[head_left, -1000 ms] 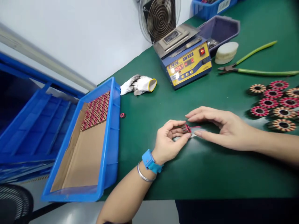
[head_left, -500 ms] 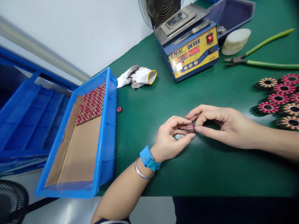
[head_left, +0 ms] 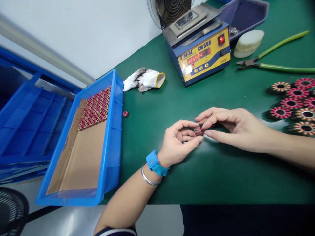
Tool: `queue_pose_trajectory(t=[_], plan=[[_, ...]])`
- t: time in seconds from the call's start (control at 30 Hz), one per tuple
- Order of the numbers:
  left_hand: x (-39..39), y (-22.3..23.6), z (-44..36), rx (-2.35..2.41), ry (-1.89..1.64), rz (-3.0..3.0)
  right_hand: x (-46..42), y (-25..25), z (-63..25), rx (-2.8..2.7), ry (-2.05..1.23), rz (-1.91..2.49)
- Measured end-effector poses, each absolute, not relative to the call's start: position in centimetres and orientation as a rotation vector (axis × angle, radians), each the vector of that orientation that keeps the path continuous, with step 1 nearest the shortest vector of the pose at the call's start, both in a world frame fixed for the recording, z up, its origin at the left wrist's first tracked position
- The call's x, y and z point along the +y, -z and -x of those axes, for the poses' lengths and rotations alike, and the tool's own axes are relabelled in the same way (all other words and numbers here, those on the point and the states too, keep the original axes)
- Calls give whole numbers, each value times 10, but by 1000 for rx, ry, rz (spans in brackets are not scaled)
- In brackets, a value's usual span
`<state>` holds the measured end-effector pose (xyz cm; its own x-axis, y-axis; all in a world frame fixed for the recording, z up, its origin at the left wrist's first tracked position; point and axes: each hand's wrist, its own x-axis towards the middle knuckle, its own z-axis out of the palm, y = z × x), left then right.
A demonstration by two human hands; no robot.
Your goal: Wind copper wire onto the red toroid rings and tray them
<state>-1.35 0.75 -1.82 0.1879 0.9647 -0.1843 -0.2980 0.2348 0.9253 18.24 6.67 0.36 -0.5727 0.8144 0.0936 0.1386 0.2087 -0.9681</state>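
The small red wound coil core is pinched in the left hand's fingertips. The right hand, thumb and fingers narrowly parted, meets its right end.

**Left hand and right hand partly hiding small coil**

The fingers are covering portions of the held coil. The right edge is cutting off the pliers, the coil group and the right forearm. The top edge is cropping the upright fan and purple bin, which the yellow-fronted machine is partly blocking. Its tiny button labels are blurring. The left edge is slicing the floor fan.
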Motion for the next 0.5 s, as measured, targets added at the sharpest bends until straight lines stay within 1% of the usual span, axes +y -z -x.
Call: queue_pose_trajectory(t=[0.33, 0.5], plan=[[6, 20, 12, 968, -1133, -969, 68, -5, -181, -1908, -1305, 926], [5, 20, 7, 1091, -1209, -968, 59, -5, -181, -1980, -1089, 890]])
